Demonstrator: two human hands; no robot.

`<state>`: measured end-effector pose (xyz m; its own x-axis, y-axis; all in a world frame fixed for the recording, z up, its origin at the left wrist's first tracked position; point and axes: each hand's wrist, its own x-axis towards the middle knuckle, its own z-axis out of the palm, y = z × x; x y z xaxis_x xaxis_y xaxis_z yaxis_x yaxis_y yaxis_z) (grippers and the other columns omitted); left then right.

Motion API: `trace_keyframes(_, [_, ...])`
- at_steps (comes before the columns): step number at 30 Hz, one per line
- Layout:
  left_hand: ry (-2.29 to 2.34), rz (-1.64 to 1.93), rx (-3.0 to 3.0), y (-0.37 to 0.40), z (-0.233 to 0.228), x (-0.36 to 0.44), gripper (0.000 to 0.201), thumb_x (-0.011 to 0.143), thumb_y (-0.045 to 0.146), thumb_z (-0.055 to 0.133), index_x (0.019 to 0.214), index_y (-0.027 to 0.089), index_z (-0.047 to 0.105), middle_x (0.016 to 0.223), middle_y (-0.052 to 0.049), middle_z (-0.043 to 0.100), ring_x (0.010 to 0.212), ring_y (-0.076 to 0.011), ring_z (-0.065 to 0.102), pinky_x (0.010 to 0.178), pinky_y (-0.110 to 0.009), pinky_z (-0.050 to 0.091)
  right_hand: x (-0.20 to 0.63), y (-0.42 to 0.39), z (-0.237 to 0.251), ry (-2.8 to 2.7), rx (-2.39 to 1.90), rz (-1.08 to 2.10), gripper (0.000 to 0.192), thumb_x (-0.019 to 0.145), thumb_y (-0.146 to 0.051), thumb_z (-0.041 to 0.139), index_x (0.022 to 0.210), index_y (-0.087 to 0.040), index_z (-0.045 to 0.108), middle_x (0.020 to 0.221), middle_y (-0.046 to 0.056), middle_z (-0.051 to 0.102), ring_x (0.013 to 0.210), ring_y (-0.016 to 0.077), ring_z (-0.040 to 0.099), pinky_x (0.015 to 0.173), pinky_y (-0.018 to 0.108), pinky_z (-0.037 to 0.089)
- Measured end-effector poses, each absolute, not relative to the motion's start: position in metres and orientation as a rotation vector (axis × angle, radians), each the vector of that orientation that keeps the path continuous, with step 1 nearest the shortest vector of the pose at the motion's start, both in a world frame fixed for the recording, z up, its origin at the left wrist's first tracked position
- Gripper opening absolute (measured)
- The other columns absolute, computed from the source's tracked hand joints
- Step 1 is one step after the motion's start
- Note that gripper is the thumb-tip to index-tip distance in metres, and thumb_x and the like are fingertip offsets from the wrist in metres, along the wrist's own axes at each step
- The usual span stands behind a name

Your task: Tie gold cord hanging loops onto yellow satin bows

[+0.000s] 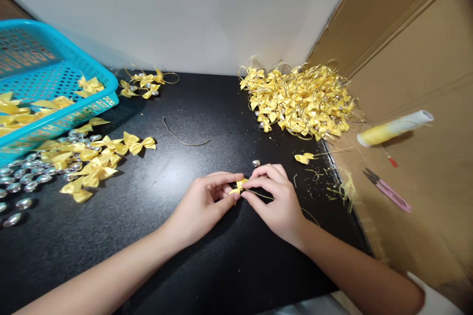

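Observation:
Between my two hands, just above the black table, is a small yellow ribbon bow (239,186). My left hand (212,197) pinches it between thumb and fingers. From the right, my right hand (275,197) is closed at the bow, with thumb and forefinger on a thin yellow thread (260,194) that runs from it under the palm. The fingertips partly hide the bow. A single silver bead (256,163) lies just beyond my right fingers. Farther off, a thin curved wire (185,141) rests on the table.
At left a blue basket (107,98) holds yellow bows, with loose bows (98,167) and silver beads (25,179) beside it. A large heap of finished bows (299,101) sits back right. Thread spool (395,128) and pink-handled snips (391,194) lie on cardboard at right.

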<state>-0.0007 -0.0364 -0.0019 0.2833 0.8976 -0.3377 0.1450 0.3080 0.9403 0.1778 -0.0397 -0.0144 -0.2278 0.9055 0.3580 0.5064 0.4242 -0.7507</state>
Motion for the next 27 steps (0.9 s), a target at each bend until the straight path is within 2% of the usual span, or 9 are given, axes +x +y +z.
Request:
trace_keyframes(9, [1.154,0.694,1.096,-0.034,0.000,-0.002,0.036,0.074,0.026,0.070,0.107,0.012,0.071,0.084,-0.003,0.065,0.071,-0.0114,0.054,0.069,-0.025,0.047,0.175,-0.037,-0.014,-1.885,-1.143,0.620,0.008,0.080,-0.016,0.073,0.080,-0.024,0.072,0.080,0.001,0.064,0.084,0.0183,0.055,0.080,0.037,0.047])
trace_keyframes(15, [1.109,0.666,1.121,-0.033,0.002,-0.002,0.035,0.075,0.025,0.070,0.107,0.013,0.071,0.074,-0.001,0.063,0.065,-0.0099,0.051,0.063,-0.022,0.044,0.178,-0.037,-0.009,-1.955,-1.058,0.626,0.011,0.088,-0.015,0.063,0.080,-0.022,0.066,0.083,0.002,0.062,0.085,0.0178,0.054,0.080,0.037,0.045])
trace_keyframes(19, [1.147,0.674,1.155,-0.032,0.001,-0.006,0.038,0.074,0.026,0.069,0.110,0.012,0.070,0.070,0.000,0.062,0.063,-0.0109,0.052,0.060,-0.023,0.044,0.189,-0.035,0.006,-1.777,-0.995,0.670,0.013,0.089,-0.016,0.059,0.078,-0.022,0.060,0.084,0.001,0.060,0.085,0.0164,0.056,0.077,0.034,0.046])
trace_keyframes(21, [1.168,0.658,1.175,-0.030,0.000,-0.009,0.041,0.075,0.028,0.068,0.112,0.012,0.069,0.071,-0.001,0.063,0.063,-0.0115,0.054,0.060,-0.023,0.044,0.198,-0.034,0.016,-1.573,-0.999,0.756,0.014,0.092,-0.021,0.056,0.078,-0.022,0.057,0.085,0.001,0.060,0.080,0.0154,0.059,0.073,0.032,0.048])
trace_keyframes(23, [1.198,0.634,1.217,-0.028,-0.001,-0.012,0.043,0.076,0.030,0.067,0.115,0.012,0.068,0.073,-0.002,0.064,0.062,-0.0120,0.055,0.059,-0.024,0.045,0.208,-0.032,0.028,-1.353,-0.981,0.884,0.015,0.094,-0.028,0.056,0.079,-0.024,0.055,0.083,0.000,0.062,0.067,0.0127,0.061,0.060,0.028,0.048])
trace_keyframes(25, [1.238,0.618,1.293,-0.025,-0.001,-0.015,0.044,0.077,0.032,0.066,0.117,0.013,0.068,0.077,-0.004,0.067,0.062,-0.0127,0.056,0.059,-0.024,0.045,0.220,-0.029,0.041,-1.160,-0.962,0.967,0.015,0.091,-0.033,0.061,0.080,-0.025,0.055,0.076,-0.003,0.063,0.054,0.0100,0.058,0.046,0.023,0.043])
trace_keyframes(27, [1.270,0.608,1.373,-0.023,-0.001,-0.017,0.042,0.079,0.032,0.064,0.117,0.014,0.068,0.085,-0.006,0.071,0.064,-0.0135,0.058,0.060,-0.025,0.047,0.233,-0.027,0.053,-1.020,-0.938,0.942,0.017,0.083,-0.036,0.072,0.079,-0.026,0.058,0.069,-0.005,0.060,0.050,0.0093,0.056,0.042,0.022,0.041])
